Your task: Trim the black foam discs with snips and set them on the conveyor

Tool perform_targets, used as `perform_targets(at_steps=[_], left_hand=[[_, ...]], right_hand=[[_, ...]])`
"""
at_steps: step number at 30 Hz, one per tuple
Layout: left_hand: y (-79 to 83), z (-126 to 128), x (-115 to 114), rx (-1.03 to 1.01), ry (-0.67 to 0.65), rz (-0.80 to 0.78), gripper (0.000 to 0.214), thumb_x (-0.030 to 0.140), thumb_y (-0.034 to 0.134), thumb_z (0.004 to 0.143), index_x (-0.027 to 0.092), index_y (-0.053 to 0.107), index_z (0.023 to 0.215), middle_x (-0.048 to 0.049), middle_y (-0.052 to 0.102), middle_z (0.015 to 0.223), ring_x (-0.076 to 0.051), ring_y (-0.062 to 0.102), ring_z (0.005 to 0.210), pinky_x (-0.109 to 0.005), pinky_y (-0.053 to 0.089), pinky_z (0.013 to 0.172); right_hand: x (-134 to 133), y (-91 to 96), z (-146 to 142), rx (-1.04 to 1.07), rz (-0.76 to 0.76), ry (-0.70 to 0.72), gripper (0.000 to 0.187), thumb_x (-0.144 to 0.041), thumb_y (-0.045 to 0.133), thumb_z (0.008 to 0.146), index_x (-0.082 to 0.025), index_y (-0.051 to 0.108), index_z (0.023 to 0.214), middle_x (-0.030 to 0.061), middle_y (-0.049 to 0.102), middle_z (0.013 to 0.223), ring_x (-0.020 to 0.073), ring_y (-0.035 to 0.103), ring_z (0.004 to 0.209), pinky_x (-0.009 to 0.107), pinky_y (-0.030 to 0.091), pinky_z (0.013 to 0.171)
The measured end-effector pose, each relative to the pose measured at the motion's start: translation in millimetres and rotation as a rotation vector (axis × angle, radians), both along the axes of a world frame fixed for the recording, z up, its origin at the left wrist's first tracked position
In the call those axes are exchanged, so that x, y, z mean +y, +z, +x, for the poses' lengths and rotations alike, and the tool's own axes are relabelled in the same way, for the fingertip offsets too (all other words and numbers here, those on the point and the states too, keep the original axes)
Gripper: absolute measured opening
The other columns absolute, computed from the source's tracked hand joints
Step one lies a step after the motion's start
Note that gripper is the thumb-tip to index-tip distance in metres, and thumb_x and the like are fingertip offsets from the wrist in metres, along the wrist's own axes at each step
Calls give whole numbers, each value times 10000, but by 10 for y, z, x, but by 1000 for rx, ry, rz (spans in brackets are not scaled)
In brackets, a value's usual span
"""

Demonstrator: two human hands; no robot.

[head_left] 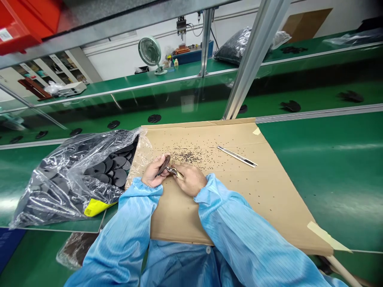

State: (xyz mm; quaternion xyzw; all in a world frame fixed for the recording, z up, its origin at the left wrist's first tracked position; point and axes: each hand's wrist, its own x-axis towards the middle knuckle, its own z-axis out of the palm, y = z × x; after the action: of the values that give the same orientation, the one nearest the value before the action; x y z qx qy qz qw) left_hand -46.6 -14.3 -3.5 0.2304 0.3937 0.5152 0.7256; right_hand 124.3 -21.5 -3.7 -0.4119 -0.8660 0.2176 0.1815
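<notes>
- Left grip [154, 171] clamped on black disc [164, 165], fingers curled round it, over cardboard sheet [227, 195]
- Right grip [190, 179] pinched shut on small metal tool [172, 171], tip touching disc
- Black specks [185, 156] scattered on cardboard, just ahead of hands
- Slim metal bar [237, 156] lying to right
- Plastic bag [74, 179] of more discs on green surface [329, 179], left of cardboard

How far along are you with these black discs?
Done: black crumbs litter the cardboard sheet. In hand: the left hand holds a dark disc, the right hand a small metal tool. Left: many discs lie in the clear plastic bag.
</notes>
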Motion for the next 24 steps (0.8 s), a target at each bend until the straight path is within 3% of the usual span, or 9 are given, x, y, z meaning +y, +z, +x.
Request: perform_targets(at_steps=[8, 17, 21, 24], left_hand=[[-65, -9, 12, 33, 21, 28, 398, 316, 825, 650, 145, 623, 947, 44, 493, 610, -44, 410, 414, -152, 323, 374], [-106, -5, 27, 68, 48, -1, 371, 288, 807, 678, 136, 611, 953, 59, 483, 576, -54, 430, 414, -169, 363, 394], [-61, -5, 24, 22, 43, -23, 259, 252, 737, 759, 133, 612, 952, 40, 475, 629, -38, 404, 431, -140, 307, 370], [-7, -11, 13, -106, 22, -10, 143, 234, 616, 862, 126, 610, 956, 24, 441, 666, -29, 375, 458, -122, 277, 372]], right_hand=[[23, 90, 29, -59, -56, 31, 288, -184, 502, 866, -213, 616, 1129, 59, 668, 1038, 200, 610, 985, 256, 422, 821], [75, 146, 50, -112, -96, 42, 269, -125, 528, 796, -225, 677, 997, 51, 693, 1041, 218, 628, 962, 274, 430, 764], [43, 101, 35, -22, -115, 24, 261, -114, 526, 801, -232, 687, 969, 50, 702, 1026, 218, 633, 956, 281, 443, 779], [6, 37, 7, 178, -156, -1, 243, -138, 539, 806, -221, 682, 983, 52, 703, 994, 211, 628, 956, 290, 449, 828]])
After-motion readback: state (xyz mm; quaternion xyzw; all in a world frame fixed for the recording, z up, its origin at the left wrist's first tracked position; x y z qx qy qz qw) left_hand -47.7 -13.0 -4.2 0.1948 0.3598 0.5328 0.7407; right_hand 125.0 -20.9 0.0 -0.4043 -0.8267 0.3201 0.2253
